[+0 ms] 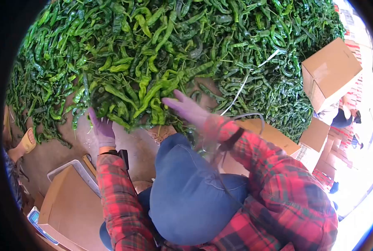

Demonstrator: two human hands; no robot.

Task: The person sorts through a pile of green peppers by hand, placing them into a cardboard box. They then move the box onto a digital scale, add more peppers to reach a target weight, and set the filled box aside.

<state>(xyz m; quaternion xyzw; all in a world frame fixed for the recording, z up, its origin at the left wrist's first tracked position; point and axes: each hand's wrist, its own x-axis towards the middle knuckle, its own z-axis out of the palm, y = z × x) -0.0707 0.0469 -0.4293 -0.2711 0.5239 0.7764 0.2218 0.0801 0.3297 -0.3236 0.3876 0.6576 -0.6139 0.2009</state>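
A large heap of long green peppers (153,46) spreads over the floor in front of me. My left hand (102,130), in a purple glove, is at the heap's near edge, its fingers stretched apart against the peppers and partly hidden by them. On the other side of a loose bunch of peppers (130,98), my right hand (187,109), also gloved in purple, reaches in with fingers extended and slightly blurred. The bunch lies between both hands; neither hand's fingers are wrapped round a pepper.
An upright cardboard box (334,69) stands at the heap's right edge. An open cardboard box (69,205) sits at my lower left, by a grey metal frame (71,165). A white strap (240,88) crosses the peppers. Another person's foot (28,140) shows at far left.
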